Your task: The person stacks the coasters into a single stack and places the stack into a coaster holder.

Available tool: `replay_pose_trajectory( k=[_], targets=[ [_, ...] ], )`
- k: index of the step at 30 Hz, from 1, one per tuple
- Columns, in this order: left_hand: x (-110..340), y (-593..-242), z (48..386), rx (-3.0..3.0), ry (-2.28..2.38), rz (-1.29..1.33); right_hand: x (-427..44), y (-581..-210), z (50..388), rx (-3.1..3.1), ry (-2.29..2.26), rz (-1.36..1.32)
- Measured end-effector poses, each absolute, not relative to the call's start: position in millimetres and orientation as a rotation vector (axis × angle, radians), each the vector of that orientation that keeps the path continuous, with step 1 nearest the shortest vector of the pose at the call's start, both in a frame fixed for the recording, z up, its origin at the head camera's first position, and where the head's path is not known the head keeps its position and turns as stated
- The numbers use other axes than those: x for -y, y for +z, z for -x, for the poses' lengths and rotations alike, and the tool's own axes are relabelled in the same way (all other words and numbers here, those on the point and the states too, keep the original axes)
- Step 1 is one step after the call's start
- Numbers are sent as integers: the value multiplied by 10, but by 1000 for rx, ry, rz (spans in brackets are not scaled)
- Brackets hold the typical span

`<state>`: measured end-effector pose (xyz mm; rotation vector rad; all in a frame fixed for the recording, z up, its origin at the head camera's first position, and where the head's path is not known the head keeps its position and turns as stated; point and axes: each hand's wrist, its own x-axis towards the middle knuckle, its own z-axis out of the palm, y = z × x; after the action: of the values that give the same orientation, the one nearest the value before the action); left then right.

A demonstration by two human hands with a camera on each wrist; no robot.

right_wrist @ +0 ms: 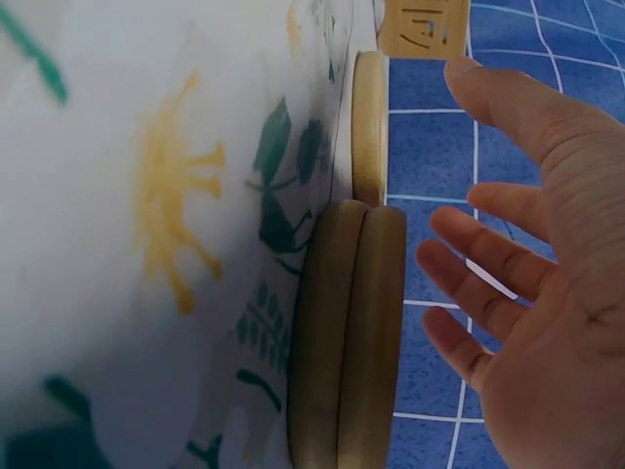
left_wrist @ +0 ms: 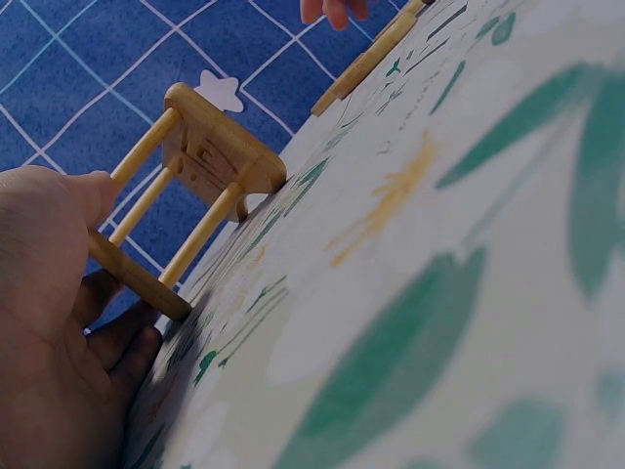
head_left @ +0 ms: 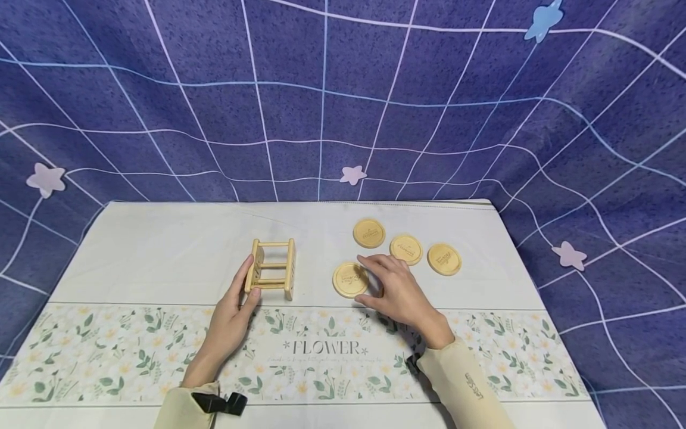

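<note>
A small wooden rack (head_left: pixel 290 268) with slotted side panels and round crossbars stands on the table at left of centre. My left hand (head_left: pixel 227 325) grips its left panel, thumb on the near side and fingers behind. In the left wrist view the far panel (left_wrist: pixel 210 147) shows its cut-outs. Right of the rack lies a round wooden coaster (head_left: pixel 351 280) with engraved lettering. Over that coaster's right edge hovers my right hand (head_left: pixel 399 295), thumb and forefinger spread. The right wrist view shows its fingers (right_wrist: pixel 488 249) apart from the coasters, holding nothing.
Behind the right hand lie three more round coasters, at the back (head_left: pixel 369 233), in the middle (head_left: pixel 406 249) and at right (head_left: pixel 444 259). A white tablecloth (head_left: pixel 161 250) with a floral band covers the table. A blue gridded curtain (head_left: pixel 295 107) hangs behind.
</note>
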<state>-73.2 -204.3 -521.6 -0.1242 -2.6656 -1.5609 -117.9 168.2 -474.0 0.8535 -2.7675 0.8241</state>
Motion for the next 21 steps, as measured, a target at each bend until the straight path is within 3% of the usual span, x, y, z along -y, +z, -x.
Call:
replay_pose_trajectory(
  k=[21],
  targets=[
    [2041, -5211, 726, 2667, -1557, 128, -1652, -4791, 1232, 2817, 777, -875]
  ],
)
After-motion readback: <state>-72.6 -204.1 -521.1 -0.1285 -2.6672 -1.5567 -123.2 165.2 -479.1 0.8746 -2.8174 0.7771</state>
